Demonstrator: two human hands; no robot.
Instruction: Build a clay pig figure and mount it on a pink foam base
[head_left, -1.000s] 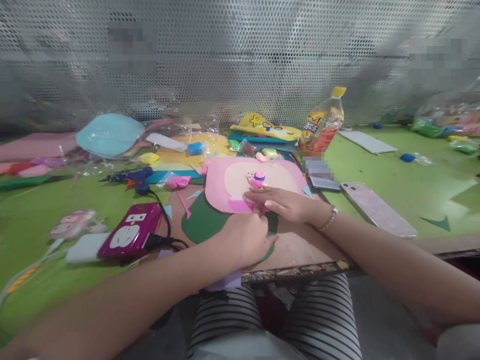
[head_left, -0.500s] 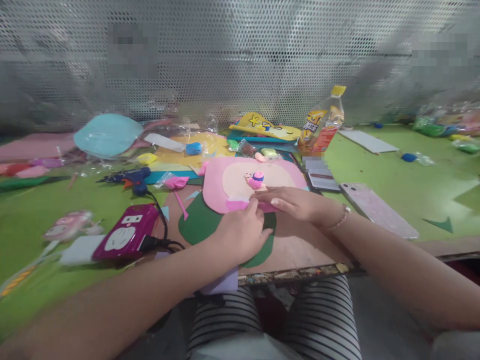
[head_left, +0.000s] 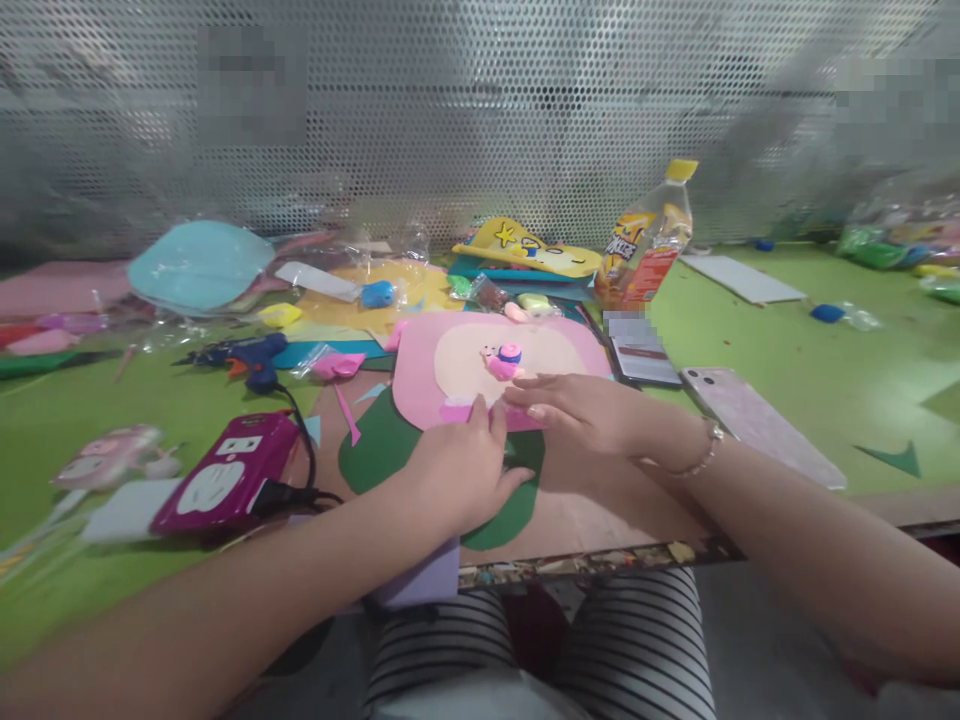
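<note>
A pink foam sheet [head_left: 415, 375] with a cream oval [head_left: 457, 365] lies before me, and a small clay snail with a blue and pink shell [head_left: 505, 360] sits on the oval. Along the sheet's near edge runs a brighter pink strip [head_left: 454, 410], partly covered by my fingers. My left hand [head_left: 461, 465] rests on this edge, fingers stretched out and thumb apart. Flat beside it lies my right hand [head_left: 589, 412], fingers extended over the sheet just below the snail. Under my left hand is a dark green foam piece [head_left: 375, 450].
Left stand a glue gun [head_left: 259, 360] and a magenta power box [head_left: 232, 470] with cables. At the back are a yellow foam piece [head_left: 525, 250] and a snack-filled bottle [head_left: 649, 240]. Two phones, one dark [head_left: 645, 350] and one pink [head_left: 757, 420], lie at right.
My left hand's fingers have straightened from a curled pose onto the sheet's near edge. My right hand stays flat in about the same place. The view has shifted slightly.
</note>
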